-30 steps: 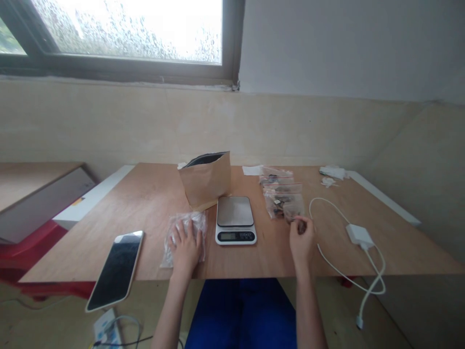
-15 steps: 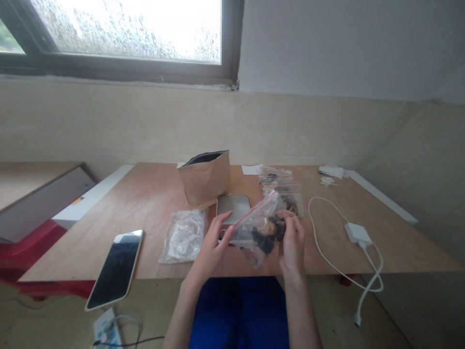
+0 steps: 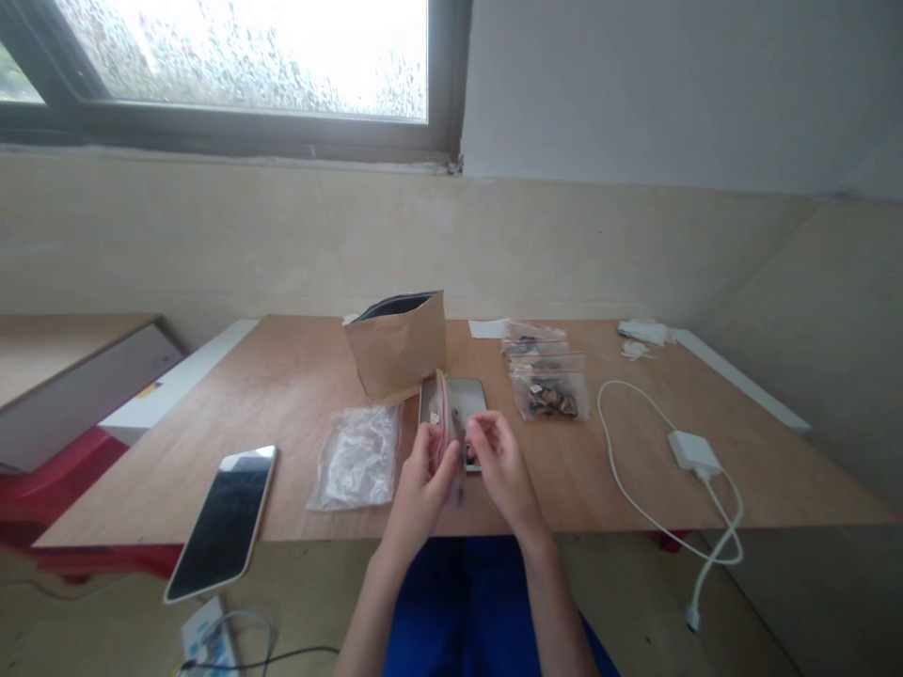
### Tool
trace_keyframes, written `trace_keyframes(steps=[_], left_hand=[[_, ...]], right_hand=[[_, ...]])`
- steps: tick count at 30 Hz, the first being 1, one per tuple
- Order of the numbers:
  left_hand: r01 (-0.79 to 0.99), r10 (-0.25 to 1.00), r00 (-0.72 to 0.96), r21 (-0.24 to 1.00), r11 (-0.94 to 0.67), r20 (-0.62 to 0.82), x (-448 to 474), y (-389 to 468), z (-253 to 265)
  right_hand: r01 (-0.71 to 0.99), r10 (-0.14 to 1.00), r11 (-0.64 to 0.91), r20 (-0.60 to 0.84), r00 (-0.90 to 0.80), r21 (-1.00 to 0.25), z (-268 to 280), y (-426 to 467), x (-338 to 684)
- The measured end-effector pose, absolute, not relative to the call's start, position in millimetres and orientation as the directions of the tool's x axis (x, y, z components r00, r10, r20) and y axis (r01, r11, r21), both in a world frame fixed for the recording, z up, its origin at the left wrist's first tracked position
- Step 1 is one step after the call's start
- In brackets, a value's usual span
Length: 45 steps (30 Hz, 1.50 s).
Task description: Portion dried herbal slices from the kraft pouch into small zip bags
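Note:
My left hand (image 3: 424, 475) is closed on a clear zip bag (image 3: 443, 409) with a red seal strip. The bag is turned nearly edge-on, so its dark contents are mostly hidden. Close by its right side, my right hand (image 3: 504, 465) has its fingers pinched together; whatever is between them is too small to make out. Under and behind the hands lies a small flat scale-like device (image 3: 469, 393) with a pale top, partly covered. To the right rest several filled zip bags (image 3: 554, 400) holding dark dried pieces.
A brown paper pouch (image 3: 399, 353) stands open at the top behind the left hand. Clear plastic bags (image 3: 358, 456) lie left of it, nearer the edge. A phone (image 3: 224, 527) overhangs the table's front edge. A white charger with cable (image 3: 695, 454) is at the right.
The zip bag has turned from broadside to nearly edge-on and shifted left. My right hand has moved left from the bag's far end to near its seal.

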<state>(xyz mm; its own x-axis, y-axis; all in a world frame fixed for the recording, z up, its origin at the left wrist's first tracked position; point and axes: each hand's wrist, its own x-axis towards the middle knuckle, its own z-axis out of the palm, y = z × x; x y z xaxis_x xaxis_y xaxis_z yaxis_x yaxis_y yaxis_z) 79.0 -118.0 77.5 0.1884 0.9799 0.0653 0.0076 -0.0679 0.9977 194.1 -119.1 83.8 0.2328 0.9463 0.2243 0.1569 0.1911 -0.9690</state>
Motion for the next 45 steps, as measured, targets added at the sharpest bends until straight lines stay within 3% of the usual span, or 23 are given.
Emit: trace_keyframes(steps=[2, 7, 11, 17, 24, 28, 30, 34, 40, 43, 45], left_hand=[[-0.059, 0.970, 0.219, 0.993, -0.099, 0.110, 80.2, -121.8, 83.4], [-0.148, 0.934, 0.352, 0.989, -0.012, 0.063, 77.9, -126.7, 92.8], [-0.112, 0.972, 0.234, 0.994, 0.005, 0.022, 81.4, -121.5, 86.7], [0.043, 0.984, 0.154, 0.994, -0.101, 0.093, 82.2, -115.8, 82.6], [0.219, 0.984, 0.059, 0.960, -0.175, 0.166, 77.5, -117.6, 86.4], [0.214, 0.977, -0.123, 0.966, -0.147, 0.176, 62.3, -115.1, 84.8], [0.218, 0.978, -0.101, 0.963, -0.157, 0.182, 56.7, -114.1, 83.8], [0.054, 0.991, -0.049, 0.991, -0.119, 0.122, 63.3, -117.8, 82.8], [-0.389, 0.965, -0.255, 0.920, -0.044, -0.062, 92.0, -123.1, 70.3], [-0.542, 0.973, -0.152, 0.838, 0.065, -0.174, 100.7, -121.0, 64.9], [-0.618, 0.980, -0.050, 0.776, 0.123, -0.195, 103.1, -120.0, 65.0]], right_hand=[[0.145, 0.969, 0.214, 0.229, 0.097, -0.966, 90.0, -123.9, 190.1], [0.224, 0.953, 0.273, 0.294, 0.069, -0.936, 102.4, -130.3, 194.2], [0.246, 0.962, 0.264, 0.273, 0.000, -0.932, 107.8, -132.9, 195.5], [0.346, 0.961, 0.264, 0.278, -0.011, -0.900, 109.3, -134.2, 191.3], [0.458, 0.919, 0.233, 0.348, 0.183, -0.858, 100.8, -130.2, 193.4], [0.387, 0.781, 0.188, 0.377, 0.498, -0.903, 94.5, -125.3, 215.3], [0.330, 0.750, 0.213, 0.371, 0.548, -0.919, 95.0, -125.0, 223.0], [0.195, 0.809, 0.296, 0.354, 0.469, -0.935, 104.1, -129.3, 217.8], [0.001, 0.806, 0.377, 0.328, 0.492, -0.926, 112.5, -131.4, 200.3], [-0.131, 0.848, 0.352, 0.256, 0.465, -0.927, 108.7, -128.6, 195.5], [-0.096, 0.887, 0.291, 0.231, 0.399, -0.952, 105.7, -127.2, 193.7]])
